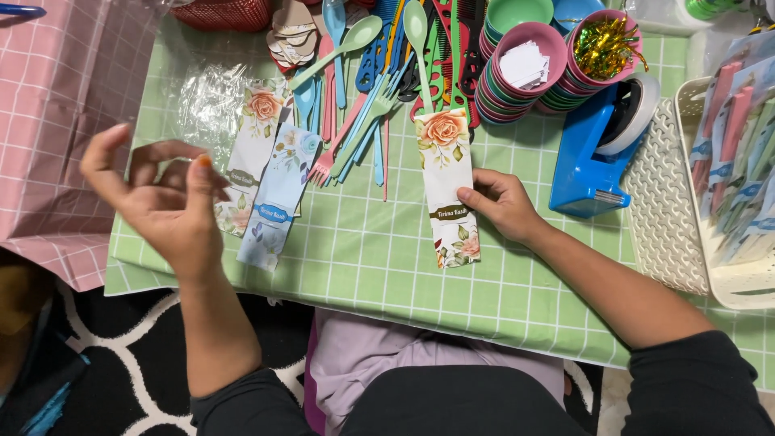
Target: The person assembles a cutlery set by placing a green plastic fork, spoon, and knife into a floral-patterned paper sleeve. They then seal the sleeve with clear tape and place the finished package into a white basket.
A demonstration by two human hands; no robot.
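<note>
White basket (731, 278) cut off at right edge; contents blurred.

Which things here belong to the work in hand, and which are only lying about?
In hand:
- right hand pressing the floral card sleeve
- left hand, raised, holding nothing clearly visible
- two more floral sleeves

Lying about:
- blue tape dispenser
- stacked bowls
- plastic spoons and forks
- white basket

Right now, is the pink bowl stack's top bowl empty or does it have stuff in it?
Not empty: the top bowl of the pink bowl stack holds small white paper slips.
</note>
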